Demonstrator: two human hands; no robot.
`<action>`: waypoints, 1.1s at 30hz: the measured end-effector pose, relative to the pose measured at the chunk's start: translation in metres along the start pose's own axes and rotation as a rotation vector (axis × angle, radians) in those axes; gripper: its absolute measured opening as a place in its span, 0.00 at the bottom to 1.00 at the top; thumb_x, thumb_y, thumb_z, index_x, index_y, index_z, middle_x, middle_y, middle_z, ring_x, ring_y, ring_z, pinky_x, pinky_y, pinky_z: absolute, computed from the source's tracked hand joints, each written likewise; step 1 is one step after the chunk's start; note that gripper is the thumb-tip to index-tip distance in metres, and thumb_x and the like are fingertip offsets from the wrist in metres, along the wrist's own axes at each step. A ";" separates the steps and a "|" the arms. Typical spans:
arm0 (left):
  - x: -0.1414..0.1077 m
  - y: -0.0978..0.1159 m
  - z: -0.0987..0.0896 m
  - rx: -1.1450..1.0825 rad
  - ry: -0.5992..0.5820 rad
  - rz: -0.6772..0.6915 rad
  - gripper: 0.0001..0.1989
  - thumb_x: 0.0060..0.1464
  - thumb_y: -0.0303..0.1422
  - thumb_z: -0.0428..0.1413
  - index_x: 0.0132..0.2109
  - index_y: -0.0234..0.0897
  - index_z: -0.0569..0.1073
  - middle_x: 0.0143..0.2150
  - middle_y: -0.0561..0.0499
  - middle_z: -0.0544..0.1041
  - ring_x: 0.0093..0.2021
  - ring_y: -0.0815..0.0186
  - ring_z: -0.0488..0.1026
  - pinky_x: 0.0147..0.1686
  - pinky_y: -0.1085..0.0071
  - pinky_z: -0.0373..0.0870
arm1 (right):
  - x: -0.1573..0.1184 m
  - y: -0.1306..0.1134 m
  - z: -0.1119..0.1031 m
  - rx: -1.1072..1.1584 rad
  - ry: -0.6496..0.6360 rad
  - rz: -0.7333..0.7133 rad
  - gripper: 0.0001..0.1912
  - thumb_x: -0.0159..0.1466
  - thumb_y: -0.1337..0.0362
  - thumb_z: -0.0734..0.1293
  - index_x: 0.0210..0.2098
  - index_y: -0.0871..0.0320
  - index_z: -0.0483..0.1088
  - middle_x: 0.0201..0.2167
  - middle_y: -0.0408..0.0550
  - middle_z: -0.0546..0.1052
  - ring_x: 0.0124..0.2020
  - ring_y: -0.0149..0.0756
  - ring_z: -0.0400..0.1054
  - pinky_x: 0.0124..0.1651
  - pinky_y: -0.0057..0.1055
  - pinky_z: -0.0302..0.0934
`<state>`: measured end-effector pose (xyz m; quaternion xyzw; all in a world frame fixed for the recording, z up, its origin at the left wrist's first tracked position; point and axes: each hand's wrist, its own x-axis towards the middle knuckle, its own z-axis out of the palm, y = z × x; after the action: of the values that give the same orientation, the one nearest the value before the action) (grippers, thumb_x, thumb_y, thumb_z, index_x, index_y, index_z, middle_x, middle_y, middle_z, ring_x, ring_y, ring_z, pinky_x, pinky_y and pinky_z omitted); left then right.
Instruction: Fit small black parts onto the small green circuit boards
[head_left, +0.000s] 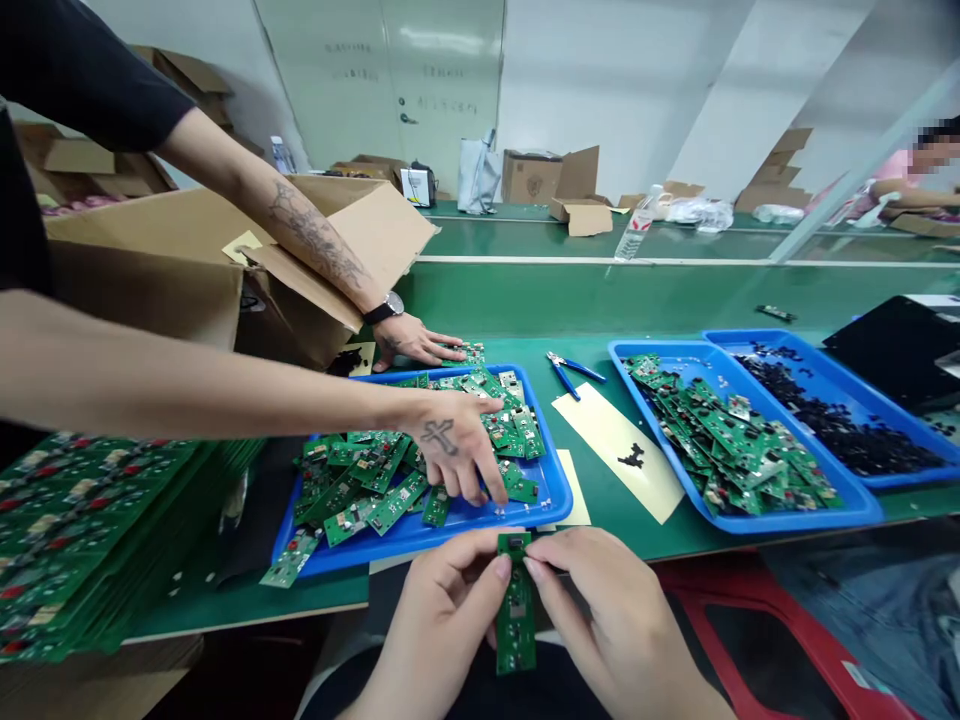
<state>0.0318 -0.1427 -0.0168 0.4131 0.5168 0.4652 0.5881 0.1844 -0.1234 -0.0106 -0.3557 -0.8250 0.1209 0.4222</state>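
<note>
Close to my body, a narrow green circuit board (516, 640) stands lengthwise between my hands. My left hand (450, 600) is closed on its left edge, thumb on the face. From the other side, my right hand (607, 610) pinches the board's upper right edge, beside a small dark part at its top. Whether the right fingertips also hold a tiny piece is hidden. Just beyond lies a blue tray (559, 490) heaped with similar boards (405, 500). A co-worker's tattooed hand (457, 440) reaches over that heap, and their other hand (412, 340) rests at the tray's far edge.
At right are a second blue tray (795, 520) of boards and a third tray (919, 480) with black parts. Blue-handled cutters (566, 375) lie near a yellow paper sheet (622, 450). Stacked board panels (82, 530) and an open carton (150, 280) occupy the left.
</note>
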 end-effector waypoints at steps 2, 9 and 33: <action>-0.001 -0.001 0.001 -0.024 -0.009 0.007 0.11 0.50 0.39 0.58 0.37 0.38 0.78 0.27 0.52 0.76 0.20 0.73 0.64 0.17 0.80 0.65 | 0.002 -0.001 0.000 -0.029 0.011 -0.017 0.08 0.66 0.73 0.59 0.34 0.62 0.69 0.24 0.49 0.75 0.24 0.36 0.70 0.29 0.31 0.65; -0.004 0.005 0.003 -0.013 0.015 -0.009 0.11 0.49 0.40 0.58 0.33 0.35 0.76 0.24 0.54 0.71 0.20 0.74 0.64 0.17 0.80 0.66 | 0.003 -0.002 0.003 -0.061 0.020 -0.026 0.09 0.67 0.72 0.59 0.34 0.62 0.69 0.25 0.49 0.75 0.25 0.36 0.71 0.30 0.31 0.66; -0.003 0.001 0.009 0.109 0.122 0.358 0.08 0.59 0.32 0.49 0.33 0.40 0.70 0.29 0.56 0.71 0.27 0.72 0.70 0.31 0.80 0.70 | -0.004 -0.007 0.023 -0.137 0.206 -0.052 0.11 0.66 0.75 0.60 0.46 0.65 0.68 0.30 0.52 0.78 0.31 0.38 0.74 0.39 0.36 0.70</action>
<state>0.0407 -0.1458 -0.0142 0.5007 0.4942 0.5577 0.4405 0.1652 -0.1286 -0.0236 -0.3729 -0.7925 0.0163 0.4823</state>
